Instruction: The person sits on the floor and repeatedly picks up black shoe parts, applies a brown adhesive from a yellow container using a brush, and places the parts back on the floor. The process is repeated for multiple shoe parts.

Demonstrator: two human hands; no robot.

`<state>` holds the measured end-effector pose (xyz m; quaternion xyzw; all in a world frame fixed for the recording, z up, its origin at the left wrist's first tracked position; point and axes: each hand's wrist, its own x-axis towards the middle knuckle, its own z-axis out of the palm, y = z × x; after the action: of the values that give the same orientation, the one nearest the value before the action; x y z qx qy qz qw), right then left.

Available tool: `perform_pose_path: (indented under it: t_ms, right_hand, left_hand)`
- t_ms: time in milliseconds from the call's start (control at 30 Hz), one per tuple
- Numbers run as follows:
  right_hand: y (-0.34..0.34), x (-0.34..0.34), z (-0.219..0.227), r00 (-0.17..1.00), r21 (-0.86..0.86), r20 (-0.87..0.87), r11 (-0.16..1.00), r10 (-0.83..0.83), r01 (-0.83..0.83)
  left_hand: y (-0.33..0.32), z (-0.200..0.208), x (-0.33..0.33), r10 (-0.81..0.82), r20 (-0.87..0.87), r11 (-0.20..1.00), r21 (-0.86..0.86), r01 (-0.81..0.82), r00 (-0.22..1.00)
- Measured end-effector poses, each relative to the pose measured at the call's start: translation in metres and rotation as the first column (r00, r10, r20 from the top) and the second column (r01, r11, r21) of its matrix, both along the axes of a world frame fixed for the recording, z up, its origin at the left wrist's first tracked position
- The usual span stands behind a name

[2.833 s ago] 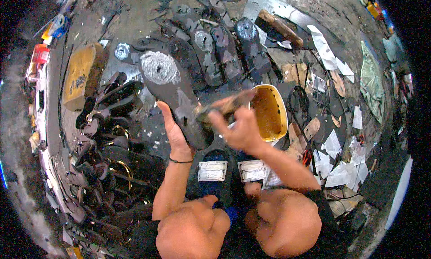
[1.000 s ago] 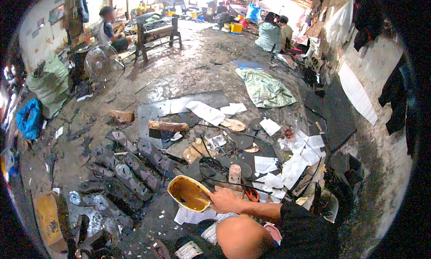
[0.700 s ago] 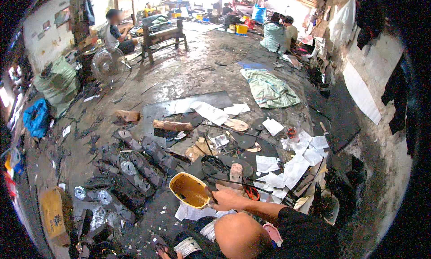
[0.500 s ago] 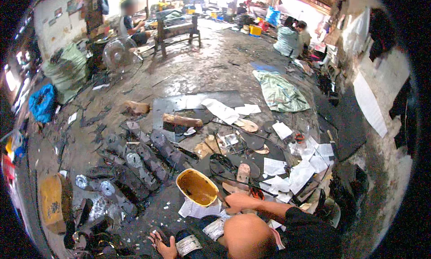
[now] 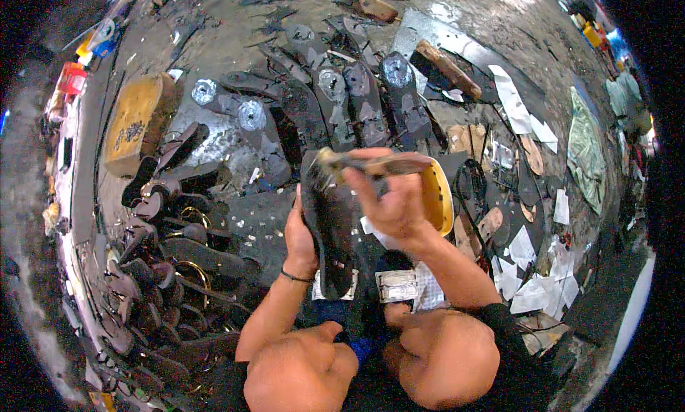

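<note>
A long black shoe sole [image 5: 330, 230] stands at the centre of the frame, its surface dark and matte, its upper end rounded and its lower end resting near the person's knees. The left hand [image 5: 300, 234] comes up from the lower edge and clasps the sole's left side, fingers wrapped behind it and thumb at the near edge; a thin dark band circles that wrist. The right hand [image 5: 392, 201] is just right of the sole, fingers closed around the handle of a brush [image 5: 364, 164], which lies nearly level with its pale bristle tip touching the sole's upper end. Behind the right hand sits a yellow bowl [image 5: 439, 198] (only its right rim shows). More dark soles [image 5: 357, 105] lie in rows across the upper centre, a heap of sandal straps [image 5: 157, 269] fills the left side, and a yellowish block [image 5: 132, 123] sits at upper left.

Half a second earlier the head was raised toward the far workshop and the right hand reached at the bowl; now the view looks straight down and both hands have come together at the sole.
</note>
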<state>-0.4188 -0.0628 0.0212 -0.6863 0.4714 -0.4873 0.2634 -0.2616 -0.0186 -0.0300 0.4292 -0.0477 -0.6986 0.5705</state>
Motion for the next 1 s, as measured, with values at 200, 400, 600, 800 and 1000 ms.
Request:
perform_pose_path:
  t_ms: [200, 400, 600, 800, 1000]
  right_hand:
    - [0.015, -0.004, -0.017, 0.996, -0.050, 0.029, 0.995, 0.086, -0.085]
    - [0.032, -0.002, -0.020, 0.997, -0.022, 0.045, 0.998, 0.061, -0.060]
    - [0.053, 0.017, -0.053, 0.811, 0.492, 0.546, 0.864, -0.209, -0.109]
    - [0.028, -0.030, -0.039, 0.682, 0.606, 0.671, 0.746, -0.292, -0.276]
    - [0.047, -0.019, -0.036, 0.815, 0.463, 0.578, 0.833, -0.025, -0.303]
  left_hand:
    - [0.014, -0.032, -0.010, -0.010, 0.228, 1.000, -0.011, 0.013, 0.974]
    - [-0.002, -0.007, -0.004, -0.047, 0.363, 0.997, -0.046, 0.068, 0.931]
    - [0.002, -0.015, 0.001, 0.029, 0.230, 0.988, -0.152, 0.007, 0.973]
    - [0.004, -0.023, -0.003, -0.007, 0.262, 0.997, -0.067, 0.026, 0.965]
    - [-0.001, -0.009, -0.008, -0.010, 0.316, 0.996, -0.078, 0.037, 0.949]
